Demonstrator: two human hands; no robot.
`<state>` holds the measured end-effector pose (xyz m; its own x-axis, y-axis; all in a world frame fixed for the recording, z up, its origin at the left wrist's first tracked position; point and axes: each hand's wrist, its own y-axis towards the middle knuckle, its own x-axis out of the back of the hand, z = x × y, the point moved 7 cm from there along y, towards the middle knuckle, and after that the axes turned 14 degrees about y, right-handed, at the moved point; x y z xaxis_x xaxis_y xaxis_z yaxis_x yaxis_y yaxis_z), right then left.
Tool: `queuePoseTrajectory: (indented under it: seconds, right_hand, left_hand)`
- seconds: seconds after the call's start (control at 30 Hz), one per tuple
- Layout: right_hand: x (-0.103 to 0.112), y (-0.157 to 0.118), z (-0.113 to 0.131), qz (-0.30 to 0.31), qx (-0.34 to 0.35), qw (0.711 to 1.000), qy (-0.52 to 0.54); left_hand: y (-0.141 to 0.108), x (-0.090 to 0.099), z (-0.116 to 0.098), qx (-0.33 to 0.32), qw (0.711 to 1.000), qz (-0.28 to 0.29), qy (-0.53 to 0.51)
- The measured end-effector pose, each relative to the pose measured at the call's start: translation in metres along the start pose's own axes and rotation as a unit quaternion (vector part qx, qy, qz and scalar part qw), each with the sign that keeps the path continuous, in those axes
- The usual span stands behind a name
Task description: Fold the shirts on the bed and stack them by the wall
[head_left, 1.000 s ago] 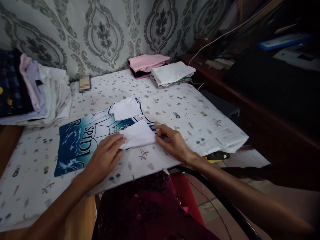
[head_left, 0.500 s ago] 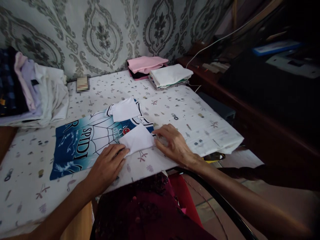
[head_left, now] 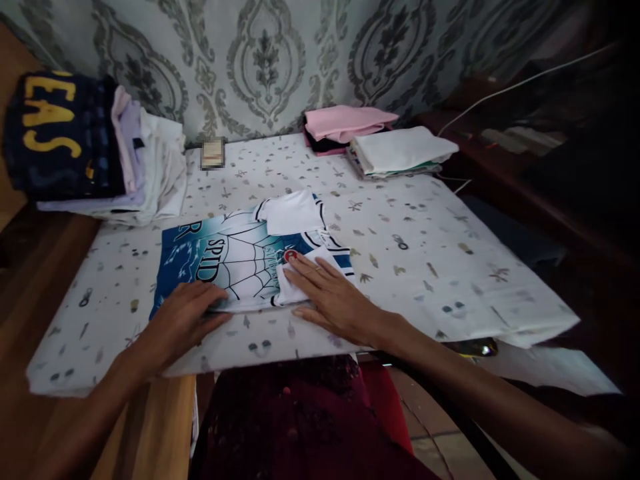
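Observation:
A blue and white T-shirt (head_left: 245, 257) with a spider-web print and lettering lies flat, its neck towards the right. One white sleeve (head_left: 295, 215) is folded in over the far side. On the near white sleeve (head_left: 287, 288), also turned inward, my right hand (head_left: 333, 293) rests flat and open with its fingers spread. My left hand (head_left: 187, 313) lies at the shirt's near edge by the lettering. Its fingers are slightly bent over the cloth, with the thumb apart from them.
The patterned white sheet (head_left: 400, 293) covers the table. Folded clothes (head_left: 155, 160) are piled at the back left, beside a small blurred box (head_left: 213, 153). At the back right are a folded pink garment (head_left: 345, 122) and a white-topped stack (head_left: 405, 148). A white cable (head_left: 520, 90) runs at the right.
My right hand has moved from the shoulder end onto the near sleeve and flattened. My left hand has moved off that sleeve, along the near edge towards the hem. The view has shifted left.

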<state>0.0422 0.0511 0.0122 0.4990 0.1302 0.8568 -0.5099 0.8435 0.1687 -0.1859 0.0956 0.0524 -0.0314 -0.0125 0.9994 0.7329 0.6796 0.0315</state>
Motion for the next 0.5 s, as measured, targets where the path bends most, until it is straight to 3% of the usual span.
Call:
queuePoseTrajectory:
  seconds: [0.13,0.23,0.5]
  right_hand:
    - [0.001,0.003,0.001,-0.011,-0.008,1.000,0.003]
    - [-0.001,0.005,0.002,-0.015,-0.018,1.000,0.009]
    - [-0.004,0.005,0.002,-0.020,-0.021,1.000,0.011]
  left_hand:
    - [-0.025,0.002,0.032,0.037,0.998,0.048,-0.024]
    - [-0.041,0.000,0.048,0.058,0.997,0.037,-0.024]
    - [-0.065,0.003,0.066,0.110,0.990,0.061,-0.067]
